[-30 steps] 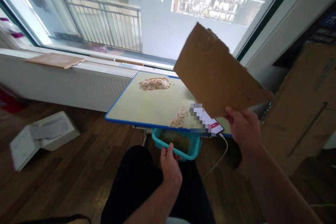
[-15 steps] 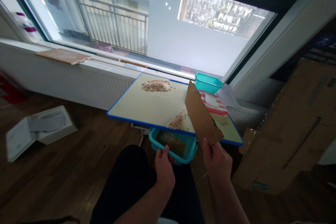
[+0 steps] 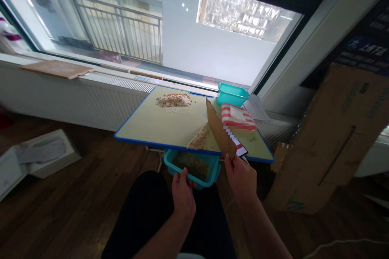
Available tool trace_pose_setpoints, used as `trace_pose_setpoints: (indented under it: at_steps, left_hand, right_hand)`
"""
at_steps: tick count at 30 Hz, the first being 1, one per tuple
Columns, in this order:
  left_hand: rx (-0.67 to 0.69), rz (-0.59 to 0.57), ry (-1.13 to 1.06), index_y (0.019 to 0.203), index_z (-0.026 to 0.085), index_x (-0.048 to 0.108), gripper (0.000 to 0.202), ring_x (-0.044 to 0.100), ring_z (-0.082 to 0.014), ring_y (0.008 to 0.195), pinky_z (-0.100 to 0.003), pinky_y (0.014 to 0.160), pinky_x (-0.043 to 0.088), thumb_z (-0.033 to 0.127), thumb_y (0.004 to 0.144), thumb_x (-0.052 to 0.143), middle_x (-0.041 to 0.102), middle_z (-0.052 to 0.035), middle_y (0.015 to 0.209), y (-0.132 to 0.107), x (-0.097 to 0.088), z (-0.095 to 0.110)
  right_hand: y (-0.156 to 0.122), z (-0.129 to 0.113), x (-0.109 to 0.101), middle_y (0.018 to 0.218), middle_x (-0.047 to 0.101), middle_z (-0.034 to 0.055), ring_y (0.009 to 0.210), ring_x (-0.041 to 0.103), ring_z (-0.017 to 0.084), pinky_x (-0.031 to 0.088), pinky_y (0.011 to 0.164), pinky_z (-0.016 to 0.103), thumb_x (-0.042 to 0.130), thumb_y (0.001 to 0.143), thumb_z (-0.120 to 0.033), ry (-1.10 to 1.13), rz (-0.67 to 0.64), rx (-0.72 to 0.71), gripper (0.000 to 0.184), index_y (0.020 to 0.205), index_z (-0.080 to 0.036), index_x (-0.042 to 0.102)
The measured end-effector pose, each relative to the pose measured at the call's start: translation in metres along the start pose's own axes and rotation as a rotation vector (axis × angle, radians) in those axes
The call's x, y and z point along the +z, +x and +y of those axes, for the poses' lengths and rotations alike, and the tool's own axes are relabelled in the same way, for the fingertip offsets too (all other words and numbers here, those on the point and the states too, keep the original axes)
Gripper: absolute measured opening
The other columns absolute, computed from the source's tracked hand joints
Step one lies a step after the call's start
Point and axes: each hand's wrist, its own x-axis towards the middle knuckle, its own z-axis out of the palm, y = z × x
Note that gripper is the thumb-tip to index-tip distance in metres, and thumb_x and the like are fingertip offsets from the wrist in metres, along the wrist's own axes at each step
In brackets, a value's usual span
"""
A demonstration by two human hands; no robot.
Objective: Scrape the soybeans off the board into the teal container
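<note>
The left hand (image 3: 184, 198) has thumb and fingers closed over a turquoise basin (image 3: 214, 170) (grains (image 3: 194, 166) inside) at the table's (image 3: 148, 123) six o'clock; the right hand (image 3: 243, 179) pinches a cardboard sheet (image 3: 219, 132) at the near grain pile's (image 3: 199, 137) three o'clock.

Bench (image 3: 146, 125) bare on its left side, front edge back to the far grain pile (image 3: 174, 100); low pass open there. Near grain pile (image 3: 199, 138) at front edge. Cardboard (image 3: 218, 129) in right hand (image 3: 243, 176) walls off its right side. Beyond: phone (image 3: 242, 149), striped cloth (image 3: 238, 117), basin (image 3: 232, 95) crowd the way. Below front edge, tub (image 3: 215, 172) and left hand (image 3: 184, 192) block passage.
</note>
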Motion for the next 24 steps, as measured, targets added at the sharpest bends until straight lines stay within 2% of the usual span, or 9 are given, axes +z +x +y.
trace_pose_setpoints:
  at_steps: [11, 18, 24]
  left_hand:
    - [0.003, 0.001, 0.016, 0.068, 0.019, 0.045, 0.025, 0.036, -0.0054, 0.04, -0.018, 0.04, 0.032, 0.029, 0.065, 0.068, 0.038, 0.0094, 0.046, 0.0, -0.001, 0.002]
    - [0.009, -0.008, 0.024, 0.067, 0.019, 0.045, 0.025, 0.036, -0.0056, 0.04, -0.019, 0.041, 0.033, 0.03, 0.066, 0.067, 0.039, 0.0091, 0.046, 0.0, 0.001, -0.001]
    - [0.023, -0.022, 0.027, 0.068, 0.019, 0.046, 0.023, 0.037, -0.0061, 0.04, -0.019, 0.04, 0.033, 0.031, 0.068, 0.066, 0.039, 0.0089, 0.046, 0.0, 0.003, -0.004]
  right_hand:
    - [-0.003, 0.003, -0.002, 0.055, 0.062, 0.004, 0.048, 0.053, 0.009, 0.024, 0.049, 0.023, 0.041, 0.089, -0.034, -0.078, 0.007, 0.019, 0.036, 0.082, -0.013, 0.069]
    - [0.003, -0.005, -0.005, 0.064, 0.066, 0.006, 0.053, 0.055, 0.01, 0.026, 0.052, 0.024, 0.04, 0.089, -0.033, -0.068, -0.095, 0.034, 0.034, 0.094, -0.015, 0.068]
    - [0.007, -0.008, -0.006, 0.07, 0.069, 0.0073, 0.052, 0.055, 0.011, 0.026, 0.053, 0.025, 0.039, 0.089, -0.033, -0.058, -0.169, 0.017, 0.034, 0.096, -0.014, 0.067]
